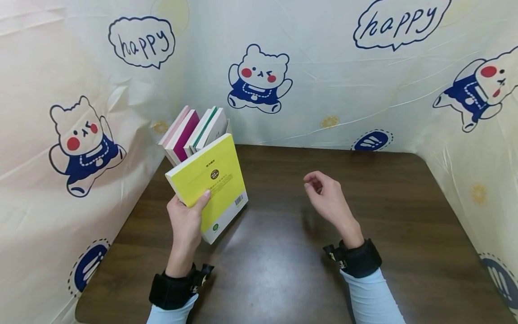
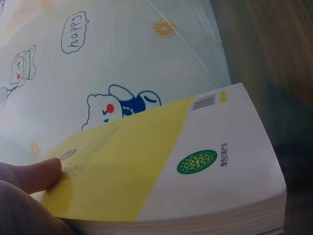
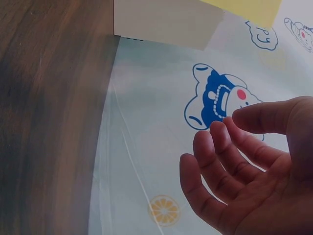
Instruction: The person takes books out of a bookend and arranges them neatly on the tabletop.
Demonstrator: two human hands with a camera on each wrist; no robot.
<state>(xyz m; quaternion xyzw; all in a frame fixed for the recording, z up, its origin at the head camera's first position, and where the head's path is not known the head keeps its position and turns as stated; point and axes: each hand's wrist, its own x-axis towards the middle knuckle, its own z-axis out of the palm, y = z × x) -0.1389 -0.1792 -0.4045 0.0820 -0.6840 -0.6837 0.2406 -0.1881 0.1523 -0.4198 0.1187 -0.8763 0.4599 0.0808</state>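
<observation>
My left hand (image 1: pixel 185 227) grips a yellow book (image 1: pixel 216 182) by its near left edge, thumb across the cover. The book is tilted and has a white band with a barcode and a round green mark, clearest on the cover (image 2: pixel 146 161) in the left wrist view. Just behind it stand several books (image 1: pixel 190 135) with pink, purple, green and white covers or spines, their lower parts partly hidden by the yellow book. Over the table's right half, my right hand (image 1: pixel 331 204) is held up with loosely bent fingers (image 3: pixel 204 152) and nothing in them.
Under both hands lies a dark brown wooden table (image 1: pixel 283 270) with rounded corners. Pale sheeting (image 1: pixel 323 81) printed with bears and "happy" bubbles surrounds its back and sides. A plain pale upright panel (image 3: pixel 166 24) shows at the top of the right wrist view.
</observation>
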